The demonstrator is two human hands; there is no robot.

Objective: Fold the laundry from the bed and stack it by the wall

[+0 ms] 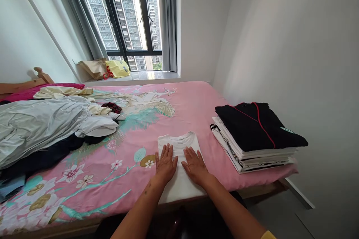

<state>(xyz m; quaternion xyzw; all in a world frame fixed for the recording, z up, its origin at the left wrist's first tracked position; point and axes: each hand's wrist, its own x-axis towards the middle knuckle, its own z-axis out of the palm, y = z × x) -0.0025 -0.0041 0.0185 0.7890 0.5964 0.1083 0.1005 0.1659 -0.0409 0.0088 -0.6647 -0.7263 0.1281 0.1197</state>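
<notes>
A white T-shirt (pixel 179 179) lies folded into a narrow rectangle at the bed's near edge, its round collar pointing away from me. My left hand (pixel 166 162) rests flat on its left side, fingers stretched out. On the right side of the shirt, my right hand (pixel 195 165) lies flat too, fingers slightly spread. Neither hand grips anything. To the right stands a stack of folded clothes (pixel 252 155), mostly white, topped by a black garment with red piping (pixel 252 127).
A loose heap of clothes (pixel 53 115) covers the left of the bed. The pink flowered bedsheet (pixel 190 108) shows between heap and stack. A brown paper bag (pixel 94 69) and a yellow bag (pixel 117 68) sit on the windowsill. A wall borders the bed's right side.
</notes>
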